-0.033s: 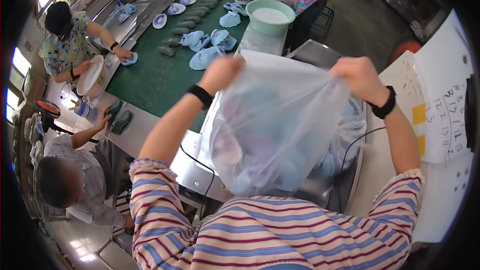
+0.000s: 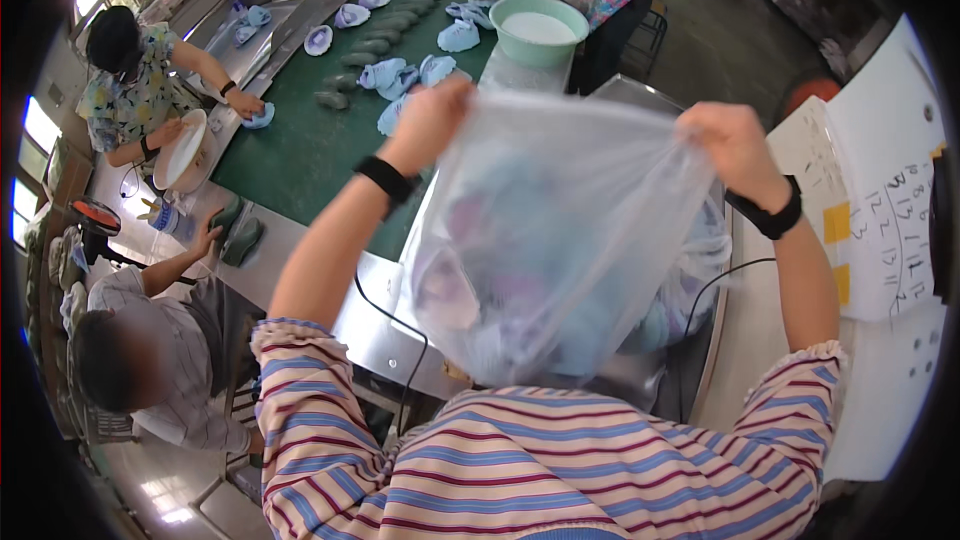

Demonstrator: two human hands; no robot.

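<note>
Between my hands hangs a translucent plastic bag (image 2: 590,190), its top edge stretched wide. Soft blue and purple fabric pieces show through its side, too hazy to make out singly. My left hand (image 2: 435,118) is closed on the bag's upper left corner, and my right hand (image 2: 735,152) grips the upper right. Behind the bag's right side sits another clear plastic bag (image 2: 708,258) with bluish contents, partly hidden. Just beyond my left hand, light blue fabric shoe uppers (image 2: 385,76) lie on the green table (image 2: 285,155).
Dark green shoe lasts (image 2: 375,43) line the table beside purple-lined uppers (image 2: 352,15). A pale green basin (image 2: 540,30) stands at its far right end. Co-workers sit or stand around. A black cable (image 2: 395,320) runs past the bag. A white board with handwriting (image 2: 890,180) is at right.
Both hands have risen slightly, the left one also shifting left. The bag's top edge is stretched wider, and its contents have shifted a little.
</note>
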